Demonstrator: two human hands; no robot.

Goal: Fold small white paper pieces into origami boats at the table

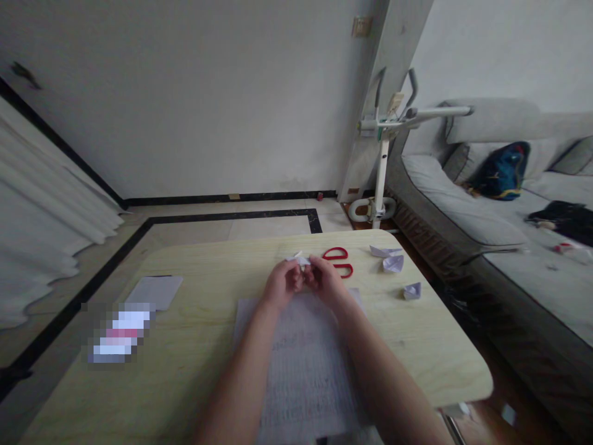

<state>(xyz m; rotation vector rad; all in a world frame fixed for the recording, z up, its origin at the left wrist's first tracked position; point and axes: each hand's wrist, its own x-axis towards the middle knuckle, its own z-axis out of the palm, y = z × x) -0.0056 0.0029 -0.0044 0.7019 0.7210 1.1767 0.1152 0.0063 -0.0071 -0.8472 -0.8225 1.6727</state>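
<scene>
A small piece of folded white paper [302, 261] is pinched between both hands above the middle of the table. My left hand [281, 284] grips its left end, and my right hand [325, 277] closes on the right end. Just beyond the right hand lie scissors with red handles [340, 253], their blades hidden from view. Under my forearms a large printed sheet [303, 364] is spread out. Several small folded paper pieces sit to the right, among them a boat-like paper shape [393, 264] and another folded paper [412, 291].
On the left of the wooden table [204, 346] are a pale paper pad [155, 292] and a pixelated, blurred-out object [121, 334]. A grey sofa [463, 204] and a white exercise machine [380, 167] stand beyond the table to the right.
</scene>
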